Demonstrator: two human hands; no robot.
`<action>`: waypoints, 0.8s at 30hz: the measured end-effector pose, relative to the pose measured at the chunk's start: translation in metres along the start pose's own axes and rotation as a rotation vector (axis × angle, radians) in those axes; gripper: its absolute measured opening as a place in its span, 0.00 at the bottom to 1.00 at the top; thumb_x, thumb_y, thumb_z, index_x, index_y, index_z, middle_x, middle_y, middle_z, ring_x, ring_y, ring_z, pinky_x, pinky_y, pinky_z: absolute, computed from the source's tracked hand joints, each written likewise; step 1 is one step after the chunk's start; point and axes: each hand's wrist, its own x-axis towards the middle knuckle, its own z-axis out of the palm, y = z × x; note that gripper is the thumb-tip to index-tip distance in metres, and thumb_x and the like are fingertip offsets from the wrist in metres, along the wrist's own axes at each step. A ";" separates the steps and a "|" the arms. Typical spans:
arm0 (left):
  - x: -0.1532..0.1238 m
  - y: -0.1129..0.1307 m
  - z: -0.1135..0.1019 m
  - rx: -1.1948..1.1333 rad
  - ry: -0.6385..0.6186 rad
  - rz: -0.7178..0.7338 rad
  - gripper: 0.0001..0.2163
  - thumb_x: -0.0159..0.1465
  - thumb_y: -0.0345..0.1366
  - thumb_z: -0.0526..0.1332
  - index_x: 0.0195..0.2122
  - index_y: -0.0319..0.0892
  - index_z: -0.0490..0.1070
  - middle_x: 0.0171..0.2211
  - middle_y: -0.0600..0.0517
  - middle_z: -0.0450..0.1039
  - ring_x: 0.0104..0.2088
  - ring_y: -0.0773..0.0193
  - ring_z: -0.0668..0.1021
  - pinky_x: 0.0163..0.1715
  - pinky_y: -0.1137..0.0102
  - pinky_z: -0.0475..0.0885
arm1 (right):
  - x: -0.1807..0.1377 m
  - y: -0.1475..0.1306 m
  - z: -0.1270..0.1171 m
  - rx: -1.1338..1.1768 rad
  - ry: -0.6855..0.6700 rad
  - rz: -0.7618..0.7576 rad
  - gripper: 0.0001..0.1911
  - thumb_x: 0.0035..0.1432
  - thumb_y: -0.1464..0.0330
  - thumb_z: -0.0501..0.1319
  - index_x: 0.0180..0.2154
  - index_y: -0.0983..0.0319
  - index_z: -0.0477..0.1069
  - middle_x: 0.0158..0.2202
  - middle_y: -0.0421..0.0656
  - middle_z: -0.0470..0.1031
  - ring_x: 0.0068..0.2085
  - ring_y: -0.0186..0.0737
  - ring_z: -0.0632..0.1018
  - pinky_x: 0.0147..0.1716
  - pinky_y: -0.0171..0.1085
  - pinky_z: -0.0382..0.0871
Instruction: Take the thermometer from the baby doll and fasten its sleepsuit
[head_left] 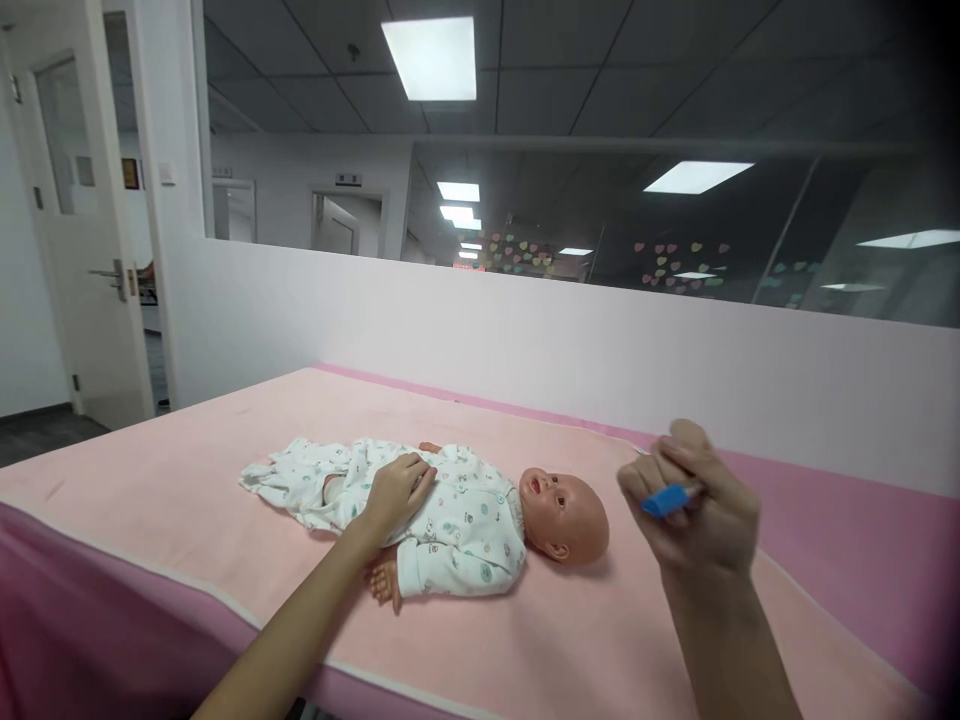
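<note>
Pink towel (187, 500) spread over bed, baby doll (465, 520) lying on back at its middle, head toward right, in white printed sleepsuit (457, 530). Left hand (397, 492) resting flat on doll's belly, fingers loose, grip released, closed on nothing. Right hand (694, 500) raised just right of doll's head, apart from it, fingers clenched, grasping small blue object (667, 500); too blurred to identify. White half wall (525, 340) behind bed, glass above, open door (82, 250) at far left.
</note>
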 end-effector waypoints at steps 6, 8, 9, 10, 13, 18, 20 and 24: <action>0.000 -0.001 0.000 -0.010 -0.017 -0.010 0.16 0.65 0.38 0.44 0.24 0.42 0.66 0.25 0.52 0.67 0.28 0.66 0.70 0.27 0.71 0.62 | -0.044 0.021 0.006 -0.491 0.080 -0.191 0.18 0.50 0.68 0.56 0.13 0.58 0.54 0.11 0.31 0.50 0.15 0.26 0.51 0.14 0.29 0.50; 0.000 -0.001 0.000 -0.015 -0.029 -0.014 0.16 0.65 0.38 0.44 0.24 0.42 0.66 0.26 0.52 0.67 0.28 0.66 0.70 0.27 0.72 0.62 | -0.075 0.031 0.003 -0.729 0.258 -0.295 0.18 0.50 0.70 0.58 0.13 0.59 0.55 0.11 0.33 0.51 0.15 0.27 0.54 0.17 0.30 0.52; 0.000 -0.001 0.000 -0.018 -0.032 -0.018 0.16 0.64 0.38 0.45 0.24 0.42 0.66 0.26 0.52 0.68 0.28 0.66 0.70 0.27 0.72 0.62 | -0.091 0.037 0.000 -0.831 0.297 -0.328 0.18 0.51 0.70 0.58 0.14 0.60 0.56 0.11 0.34 0.53 0.15 0.27 0.56 0.18 0.30 0.53; 0.000 -0.001 0.000 -0.019 -0.033 -0.024 0.16 0.64 0.38 0.45 0.24 0.42 0.66 0.26 0.52 0.68 0.28 0.66 0.70 0.27 0.72 0.62 | -0.107 0.043 -0.004 -0.904 0.281 -0.344 0.16 0.52 0.69 0.58 0.15 0.60 0.58 0.12 0.35 0.56 0.15 0.27 0.58 0.19 0.31 0.55; 0.000 -0.001 0.000 -0.032 -0.035 -0.040 0.16 0.64 0.38 0.45 0.25 0.42 0.67 0.26 0.53 0.68 0.28 0.67 0.70 0.25 0.73 0.62 | -0.145 0.065 -0.015 -0.997 0.036 -0.313 0.11 0.57 0.65 0.53 0.26 0.61 0.68 0.18 0.40 0.68 0.18 0.30 0.67 0.21 0.31 0.57; 0.000 0.000 -0.001 -0.033 -0.043 -0.034 0.17 0.64 0.39 0.45 0.24 0.42 0.66 0.26 0.52 0.68 0.28 0.66 0.71 0.27 0.72 0.62 | -0.169 0.091 -0.026 -1.165 -0.102 -0.130 0.18 0.61 0.62 0.45 0.29 0.60 0.70 0.22 0.43 0.70 0.23 0.36 0.72 0.19 0.32 0.57; 0.000 0.001 -0.001 -0.027 -0.042 -0.034 0.17 0.64 0.39 0.44 0.24 0.42 0.66 0.26 0.52 0.67 0.28 0.66 0.71 0.27 0.72 0.62 | -0.171 0.095 -0.026 -1.201 -0.145 -0.126 0.19 0.61 0.61 0.45 0.28 0.60 0.70 0.22 0.43 0.69 0.25 0.37 0.72 0.20 0.32 0.58; -0.001 0.000 -0.001 -0.030 -0.050 -0.027 0.17 0.64 0.39 0.44 0.23 0.42 0.66 0.25 0.52 0.67 0.28 0.66 0.70 0.26 0.72 0.62 | -0.174 0.094 -0.022 -1.211 -0.226 -0.187 0.17 0.60 0.62 0.46 0.32 0.61 0.71 0.23 0.44 0.69 0.27 0.38 0.71 0.23 0.34 0.59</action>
